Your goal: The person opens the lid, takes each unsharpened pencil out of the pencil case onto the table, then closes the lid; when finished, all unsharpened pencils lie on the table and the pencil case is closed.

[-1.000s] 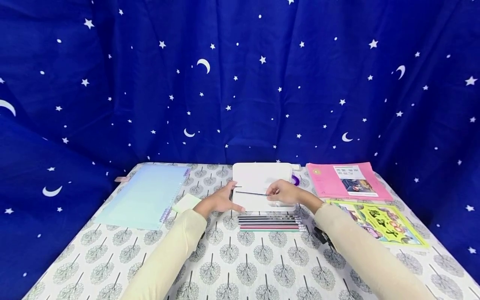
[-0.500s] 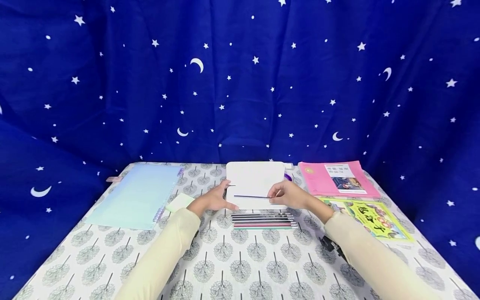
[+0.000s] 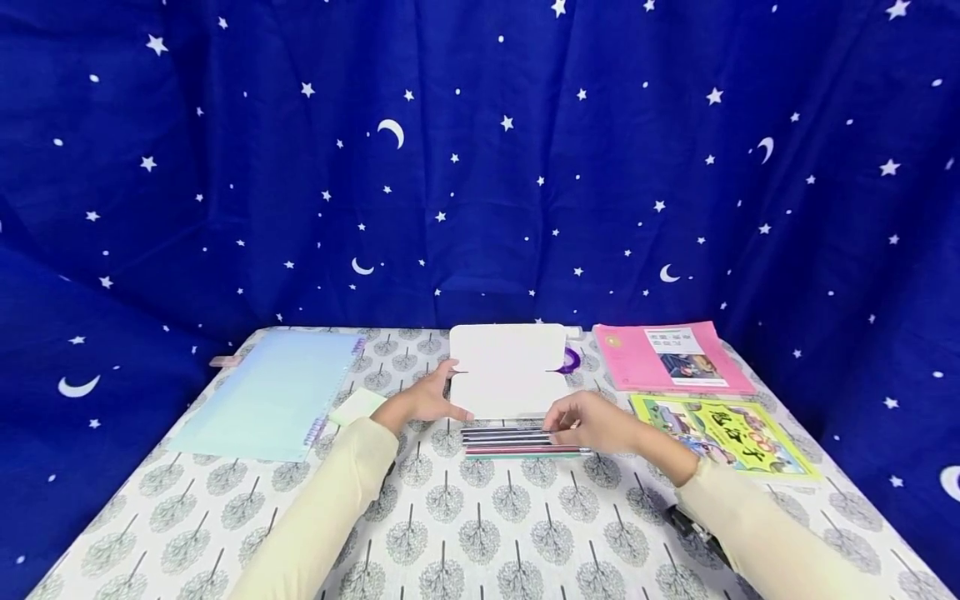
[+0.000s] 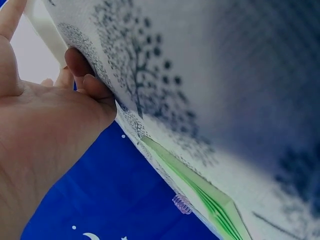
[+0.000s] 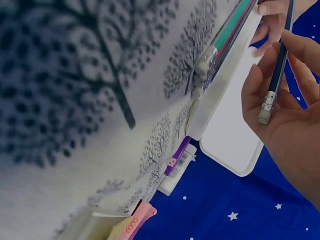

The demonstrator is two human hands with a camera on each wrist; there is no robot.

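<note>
A white pencil case (image 3: pixel 510 396) lies with its lid (image 3: pixel 507 348) folded back. My left hand (image 3: pixel 427 398) grips its left end, thumb at the front corner and fingers toward the hinge. In the right wrist view, a dark pencil (image 5: pixel 276 80) with a grey eraser in a silver ferrule is pinched by my right hand (image 5: pixel 295 110). The head view puts that right hand (image 3: pixel 592 423) just in front of the case, over the right part of a row of pencils (image 3: pixel 510 450). Black, red and green barrels show in this row, and the hand covers some of their ends.
At left lie a pale blue spiral notebook (image 3: pixel 262 396) and a green sticky-note pad (image 3: pixel 358 406). Behind the case's right side are a purple ring (image 3: pixel 572 360) and a white block (image 3: pixel 573 332). A pink book (image 3: pixel 675 358) and a yellow book (image 3: pixel 727 433) occupy the right.
My right hand has moved with the pencil from above the pencil case toward me, over the pencil row. The left hand stays at the case's left end. The head view has shifted slightly.
</note>
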